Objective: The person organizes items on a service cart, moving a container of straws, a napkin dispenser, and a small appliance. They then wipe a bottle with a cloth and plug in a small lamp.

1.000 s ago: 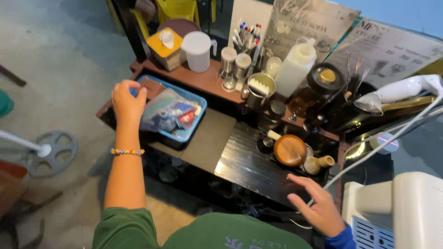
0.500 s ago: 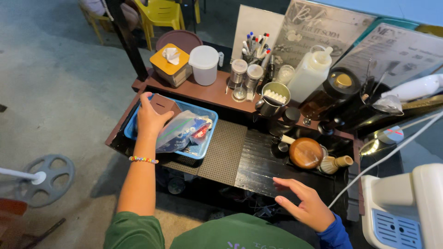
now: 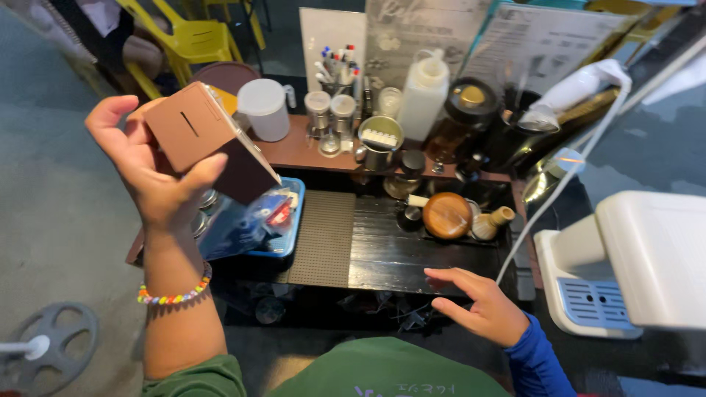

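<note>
My left hand [image 3: 151, 173] is raised and grips a brown box with a slot in its top [image 3: 209, 143], held tilted above the blue tray [image 3: 283, 239]. A beaded bracelet [image 3: 173, 294] circles that wrist. My right hand [image 3: 478, 305], in a blue sleeve, hovers with fingers spread over the front edge of the dark slatted tray [image 3: 397, 246], holding nothing. The blue tray holds plastic-wrapped items, partly hidden behind the box.
A perforated mat [image 3: 323, 235] lies between the trays. The back shelf carries a white jug [image 3: 265, 110], metal shakers [image 3: 331, 117], a squeeze bottle [image 3: 423, 92] and a pen holder [image 3: 334, 70]. A round wooden lid [image 3: 445, 215] sits on the dark tray. A white machine [image 3: 647, 265] stands right.
My left hand has lifted the brown box up out of the blue tray toward me. My right hand has stayed near the front edge of the dark tray.
</note>
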